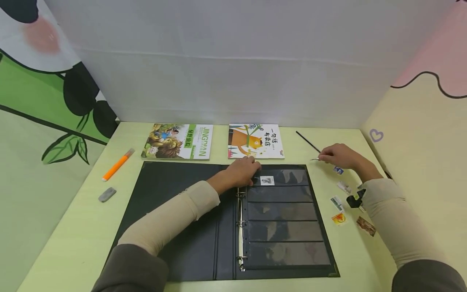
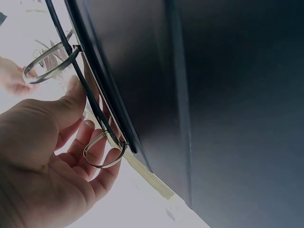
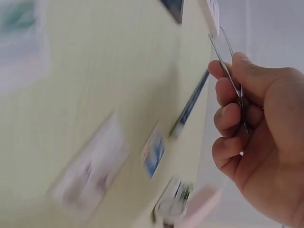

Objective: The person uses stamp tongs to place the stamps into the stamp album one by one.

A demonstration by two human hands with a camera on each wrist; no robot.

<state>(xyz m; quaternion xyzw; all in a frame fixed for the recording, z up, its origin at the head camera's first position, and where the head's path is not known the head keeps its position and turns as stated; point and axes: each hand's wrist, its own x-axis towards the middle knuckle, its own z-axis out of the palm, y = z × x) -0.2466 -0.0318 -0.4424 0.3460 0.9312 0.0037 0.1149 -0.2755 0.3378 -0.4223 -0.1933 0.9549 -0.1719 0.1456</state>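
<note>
An open black ring-binder stamp album (image 1: 178, 239) lies on the table, its right side holding a dark page (image 1: 281, 194) with clear strip pockets. One small pale stamp (image 1: 267, 180) sits in the top strip. My left hand (image 1: 240, 172) rests at the page's upper left corner, just left of that stamp; the left wrist view shows its thumb and fingers around the metal binder rings (image 2: 52, 71). Right of the album, my right hand (image 1: 339, 156) holds metal tweezers (image 3: 228, 71) between thumb and fingers. Nothing shows between the tweezer tips. A blue stamp (image 1: 338, 170) lies just below this hand.
Several loose stamps (image 1: 339, 219) and a small black object (image 1: 354, 201) lie beside the right forearm. A thin dark stick (image 1: 307, 141) reaches toward the right hand. Two books (image 1: 255, 142) lie behind the album. On the left are an orange marker (image 1: 118, 165) and a grey eraser (image 1: 107, 194).
</note>
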